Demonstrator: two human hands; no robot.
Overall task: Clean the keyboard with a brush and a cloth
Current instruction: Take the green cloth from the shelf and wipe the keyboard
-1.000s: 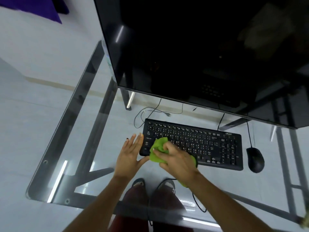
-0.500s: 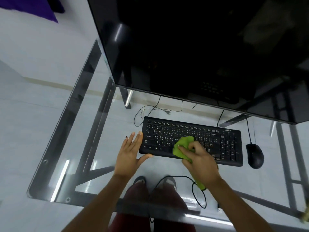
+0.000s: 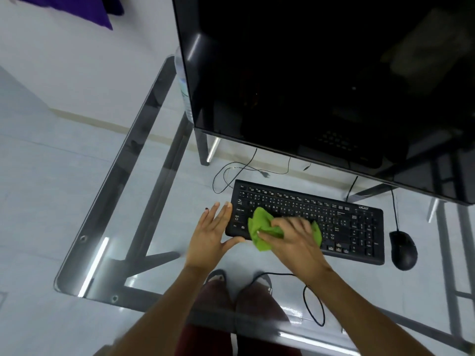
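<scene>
A black keyboard lies on the glass desk in front of a big dark monitor. My right hand presses a bunched green cloth onto the left-middle keys; the hand is blurred. My left hand lies flat with fingers apart against the keyboard's left end, thumb along its front edge. No brush is in view.
A black mouse sits right of the keyboard. The dark monitor overhangs the keyboard's back. The glass desk has a rounded front-left corner. Cables lie behind the keyboard and below the desk near my feet.
My right hand has slid the cloth back left across the keys, after going right half a second ago. My left hand has stayed at the keyboard's left end.
</scene>
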